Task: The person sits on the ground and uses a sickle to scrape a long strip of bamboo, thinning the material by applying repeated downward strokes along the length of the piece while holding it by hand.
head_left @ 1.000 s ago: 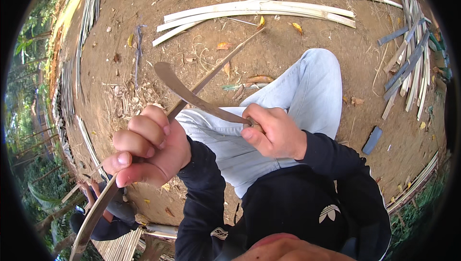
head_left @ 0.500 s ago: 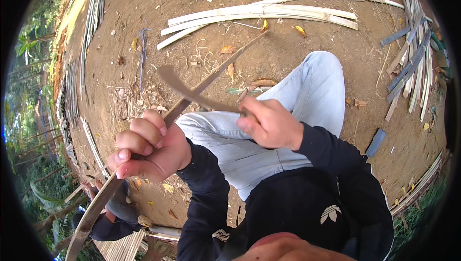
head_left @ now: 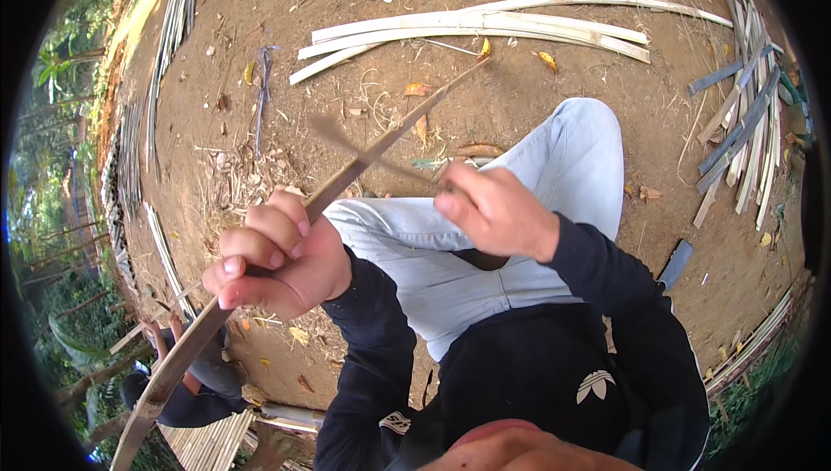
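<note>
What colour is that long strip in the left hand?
The long strip in the left hand is brown; the head view shows it best.

No word or number can be read with certainty; what shows is a white emblem (head_left: 595, 387) on the chest of the person's black top (head_left: 519, 367), low and right of centre in the frame, shaped like three leaves with thin stripes across its lower part. A second white mark (head_left: 395, 422) sits at the lower middle of the frame, on the upper part of the left sleeve (head_left: 368, 376) (it looks like slanted lettering, though too small and skewed to make out).
</note>
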`<control>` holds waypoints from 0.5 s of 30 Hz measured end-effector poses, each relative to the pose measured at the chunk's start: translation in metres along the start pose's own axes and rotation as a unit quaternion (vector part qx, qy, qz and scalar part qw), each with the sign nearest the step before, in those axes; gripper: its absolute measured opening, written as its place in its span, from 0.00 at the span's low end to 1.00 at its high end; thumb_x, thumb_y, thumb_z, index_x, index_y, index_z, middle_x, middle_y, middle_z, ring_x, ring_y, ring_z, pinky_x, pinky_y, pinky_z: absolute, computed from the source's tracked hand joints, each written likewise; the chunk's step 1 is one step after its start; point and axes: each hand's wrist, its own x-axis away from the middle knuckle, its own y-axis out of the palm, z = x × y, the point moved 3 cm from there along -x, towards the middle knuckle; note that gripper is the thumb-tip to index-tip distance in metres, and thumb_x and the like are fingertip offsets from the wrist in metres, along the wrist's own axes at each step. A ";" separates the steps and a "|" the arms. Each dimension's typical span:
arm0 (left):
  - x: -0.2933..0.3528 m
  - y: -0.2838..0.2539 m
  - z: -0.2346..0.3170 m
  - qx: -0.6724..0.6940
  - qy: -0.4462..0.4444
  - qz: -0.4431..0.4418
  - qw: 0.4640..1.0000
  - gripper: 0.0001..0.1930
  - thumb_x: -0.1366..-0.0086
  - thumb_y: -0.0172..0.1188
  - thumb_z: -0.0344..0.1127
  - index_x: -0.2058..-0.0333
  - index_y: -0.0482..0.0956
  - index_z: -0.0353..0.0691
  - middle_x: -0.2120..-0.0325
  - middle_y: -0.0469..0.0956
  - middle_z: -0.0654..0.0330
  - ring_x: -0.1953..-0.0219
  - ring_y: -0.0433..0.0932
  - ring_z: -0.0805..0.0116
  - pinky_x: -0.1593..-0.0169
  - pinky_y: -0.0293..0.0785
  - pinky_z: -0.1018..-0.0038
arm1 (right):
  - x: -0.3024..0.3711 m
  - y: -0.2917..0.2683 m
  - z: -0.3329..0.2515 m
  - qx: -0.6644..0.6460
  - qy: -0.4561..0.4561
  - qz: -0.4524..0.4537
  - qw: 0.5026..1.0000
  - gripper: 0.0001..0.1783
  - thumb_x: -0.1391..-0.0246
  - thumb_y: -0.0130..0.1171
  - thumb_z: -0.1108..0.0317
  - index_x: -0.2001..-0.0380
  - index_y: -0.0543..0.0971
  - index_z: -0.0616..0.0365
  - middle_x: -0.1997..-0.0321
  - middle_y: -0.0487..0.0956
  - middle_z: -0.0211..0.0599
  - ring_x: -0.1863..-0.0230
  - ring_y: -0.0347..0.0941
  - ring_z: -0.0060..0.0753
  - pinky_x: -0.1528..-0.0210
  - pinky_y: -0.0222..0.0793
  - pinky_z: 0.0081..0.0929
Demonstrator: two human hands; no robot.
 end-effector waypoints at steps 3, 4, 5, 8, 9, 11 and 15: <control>0.011 0.016 0.001 -0.020 0.019 0.027 0.999 0.18 0.30 0.42 0.55 0.63 0.66 0.45 0.82 0.57 0.68 0.84 0.55 0.77 0.77 0.56 0.76 | 0.009 0.006 -0.009 -0.006 -0.027 -0.020 0.999 0.23 0.38 0.47 0.50 0.69 0.71 0.63 0.84 0.70 0.47 0.80 0.71 0.52 0.77 0.64 0.36; 0.009 0.017 0.002 -0.022 0.013 0.013 1.000 0.18 0.30 0.42 0.55 0.63 0.66 0.45 0.82 0.57 0.68 0.84 0.55 0.76 0.77 0.56 0.76 | 0.003 0.001 0.003 0.022 0.002 -0.006 1.000 0.22 0.38 0.47 0.50 0.69 0.70 0.63 0.84 0.69 0.48 0.80 0.71 0.52 0.77 0.64 0.37; 0.009 0.016 0.003 -0.024 0.008 -0.001 1.000 0.18 0.30 0.42 0.55 0.63 0.66 0.45 0.82 0.56 0.68 0.84 0.56 0.76 0.77 0.56 0.76 | -0.001 -0.007 0.012 0.049 0.031 0.010 0.998 0.22 0.38 0.47 0.51 0.69 0.70 0.63 0.85 0.69 0.48 0.81 0.71 0.51 0.78 0.64 0.37; 0.012 0.008 0.009 -0.013 0.008 -0.005 1.000 0.18 0.30 0.42 0.54 0.64 0.65 0.45 0.83 0.57 0.68 0.84 0.55 0.76 0.77 0.56 0.76 | 0.003 -0.014 0.000 0.062 0.066 -0.053 0.994 0.18 0.41 0.51 0.55 0.73 0.68 0.61 0.83 0.73 0.54 0.78 0.72 0.59 0.76 0.65 0.48; 0.015 0.010 0.010 -0.005 0.013 -0.003 1.000 0.18 0.30 0.42 0.54 0.64 0.65 0.45 0.83 0.57 0.68 0.84 0.55 0.76 0.78 0.56 0.76 | 0.007 -0.013 -0.002 0.063 0.052 -0.047 0.996 0.18 0.41 0.51 0.56 0.73 0.68 0.61 0.83 0.73 0.53 0.78 0.72 0.59 0.76 0.65 0.48; 0.018 0.017 0.009 -0.015 0.009 -0.006 1.000 0.18 0.30 0.43 0.54 0.64 0.65 0.45 0.83 0.58 0.68 0.85 0.56 0.76 0.79 0.57 0.76 | 0.013 -0.010 -0.006 0.064 0.023 -0.034 0.997 0.16 0.41 0.52 0.57 0.72 0.68 0.61 0.83 0.73 0.53 0.78 0.72 0.59 0.76 0.64 0.48; 0.014 0.021 0.008 -0.028 0.011 -0.062 0.998 0.18 0.30 0.45 0.54 0.66 0.65 0.44 0.84 0.60 0.67 0.86 0.58 0.76 0.81 0.59 0.76 | 0.009 -0.025 -0.004 0.108 0.030 -0.034 0.993 0.14 0.43 0.54 0.60 0.70 0.68 0.61 0.83 0.73 0.52 0.78 0.72 0.59 0.77 0.64 0.46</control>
